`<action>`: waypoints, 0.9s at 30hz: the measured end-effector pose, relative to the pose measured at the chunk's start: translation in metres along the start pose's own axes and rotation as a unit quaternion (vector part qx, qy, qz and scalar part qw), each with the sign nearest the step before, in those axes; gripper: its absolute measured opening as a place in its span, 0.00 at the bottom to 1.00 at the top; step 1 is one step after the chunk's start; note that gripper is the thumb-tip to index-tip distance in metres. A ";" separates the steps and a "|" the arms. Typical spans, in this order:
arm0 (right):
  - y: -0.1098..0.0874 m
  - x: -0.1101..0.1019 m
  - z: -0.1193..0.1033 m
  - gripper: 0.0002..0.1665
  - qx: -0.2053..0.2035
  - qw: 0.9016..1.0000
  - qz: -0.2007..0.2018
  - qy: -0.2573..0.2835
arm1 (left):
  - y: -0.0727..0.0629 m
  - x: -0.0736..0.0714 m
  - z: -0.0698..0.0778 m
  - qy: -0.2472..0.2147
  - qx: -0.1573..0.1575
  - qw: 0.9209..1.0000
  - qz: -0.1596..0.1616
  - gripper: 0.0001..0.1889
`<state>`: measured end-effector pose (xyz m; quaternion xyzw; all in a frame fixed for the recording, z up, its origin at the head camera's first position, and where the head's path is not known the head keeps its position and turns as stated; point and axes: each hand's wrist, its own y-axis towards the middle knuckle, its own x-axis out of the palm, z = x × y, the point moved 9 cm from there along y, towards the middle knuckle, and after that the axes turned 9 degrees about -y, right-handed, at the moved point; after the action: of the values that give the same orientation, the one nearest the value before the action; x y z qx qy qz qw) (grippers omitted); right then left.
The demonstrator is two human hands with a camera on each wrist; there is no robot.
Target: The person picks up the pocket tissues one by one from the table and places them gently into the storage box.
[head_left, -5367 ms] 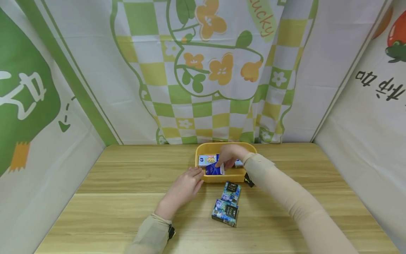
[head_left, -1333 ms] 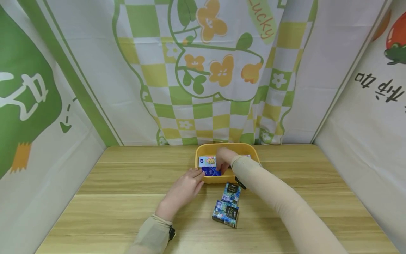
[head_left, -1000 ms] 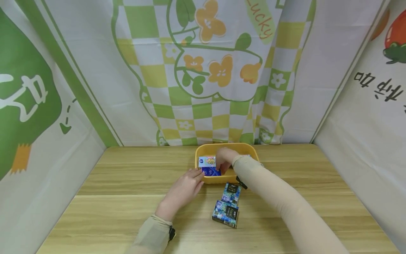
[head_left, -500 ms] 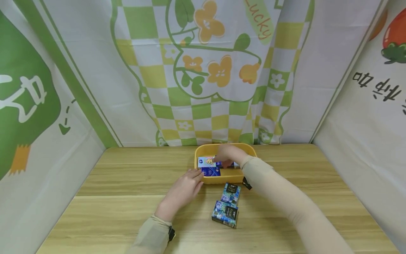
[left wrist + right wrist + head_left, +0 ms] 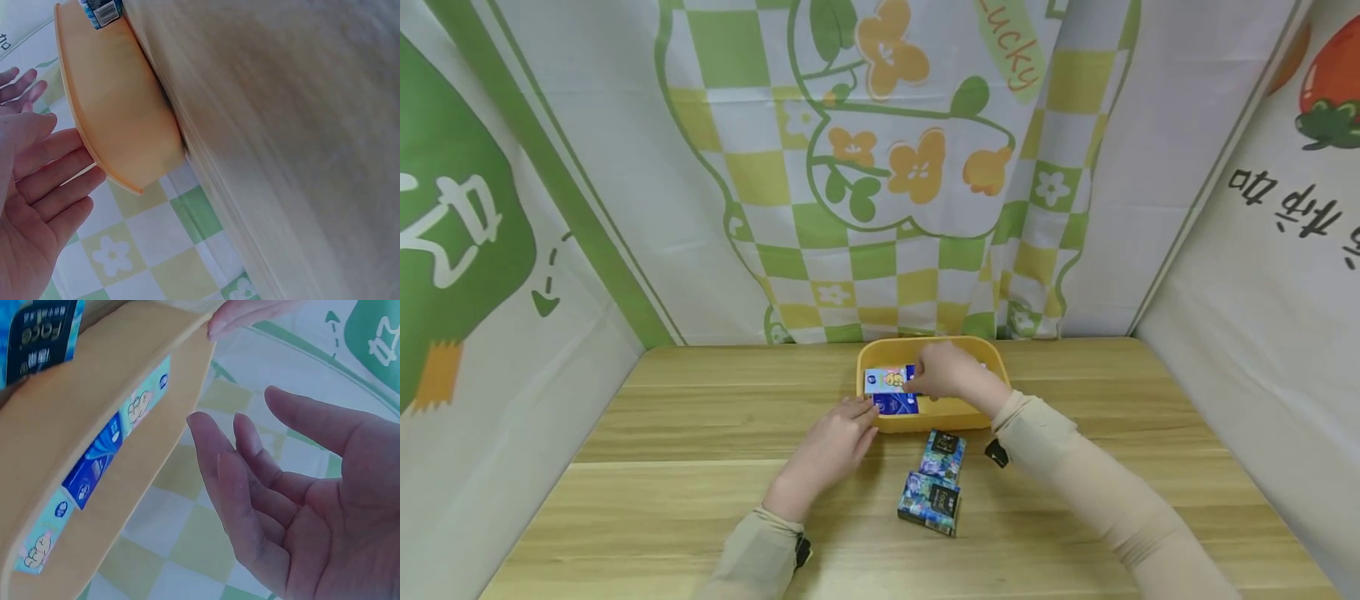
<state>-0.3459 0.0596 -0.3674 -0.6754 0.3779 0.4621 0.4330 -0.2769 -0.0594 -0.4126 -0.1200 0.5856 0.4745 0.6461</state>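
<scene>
A yellow plastic basket [image 5: 951,422] stands at the back of the table. My left hand [image 5: 827,446] touches its front left corner, and the left wrist view shows straight fingers [image 5: 56,165] against the rim. Over the basket hovers my right hand [image 5: 951,372]; in the right wrist view its palm [image 5: 312,531] holds nothing and the fingers are loosely bent. Inside lie a light blue cartoon tissue pack [image 5: 883,380] and a dark blue tissue pack [image 5: 895,405] in front of it. The right wrist view shows another light blue pack [image 5: 44,540], which the right hand mostly hides in the head view.
Two floral blue-and-black tissue packs, one farther back [image 5: 943,454] and one nearer [image 5: 928,502], lie touching on the table in front of the basket. A checked green and yellow cloth [image 5: 917,250] hangs behind the wooden table [image 5: 700,500].
Earlier my right hand held the dark blue pack tilted; that pack now lies flat at the basket's front left. The right hand has let go and risen. The left hand stays put.
</scene>
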 end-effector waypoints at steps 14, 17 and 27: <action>-0.026 0.001 0.002 0.16 -0.022 0.999 0.042 0.005 | 0.000 0.002 -0.002 -0.007 -0.003 1.000 0.000 0.18; -0.032 0.001 0.002 0.16 -0.030 0.998 0.055 0.005 | 0.000 0.001 -0.001 -0.006 -0.004 1.000 0.002 0.18; -0.047 0.006 0.001 0.14 -0.045 0.997 0.061 0.018 | 0.000 0.001 0.001 0.007 0.001 1.000 0.002 0.18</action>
<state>-0.3020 0.0760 -0.3618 -0.6780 0.4048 0.4923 0.3663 -0.2769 -0.0583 -0.4135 -0.1209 0.5911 0.4744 0.6411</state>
